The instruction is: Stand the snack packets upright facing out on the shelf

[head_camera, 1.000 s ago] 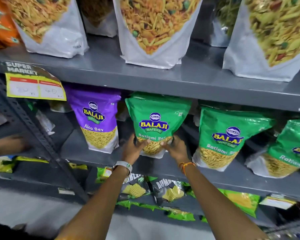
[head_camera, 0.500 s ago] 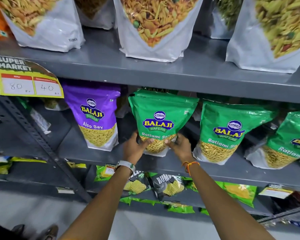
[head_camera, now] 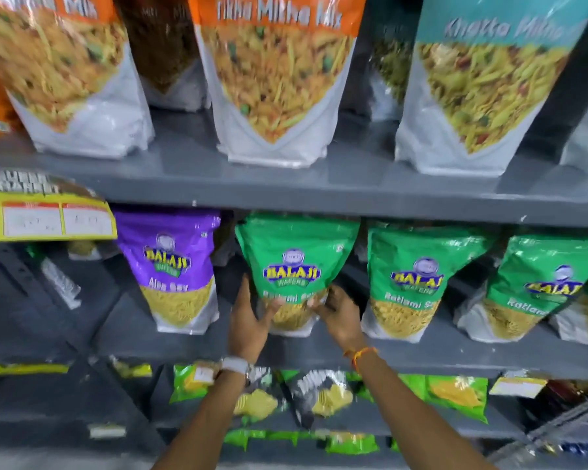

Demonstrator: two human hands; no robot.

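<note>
A green Balaji Ratlami Sev packet (head_camera: 296,252) stands upright, label facing out, in the middle of the grey middle shelf (head_camera: 455,354). My left hand (head_camera: 248,320) grips its lower left side and my right hand (head_camera: 340,317) grips its lower right corner. To its left stands a purple Aloo Sev packet (head_camera: 170,266), upright. Two more green Ratlami Sev packets (head_camera: 418,276) (head_camera: 537,286) lean on the right, the far one tilted.
The upper shelf (head_camera: 286,184) carries large Tikha Mitha Mix pouches (head_camera: 272,79) and a teal Khatta Mitha pouch (head_camera: 482,86). A yellow price tag (head_camera: 53,220) hangs at left. Small chip packets (head_camera: 319,395) lie on the lower shelf. A slotted upright (head_camera: 24,283) runs diagonally at left.
The view has tilted upward, showing more of the upper shelf. My left hand has slid up the packet's left side; both hands stay on the green packet, which stands straighter.
</note>
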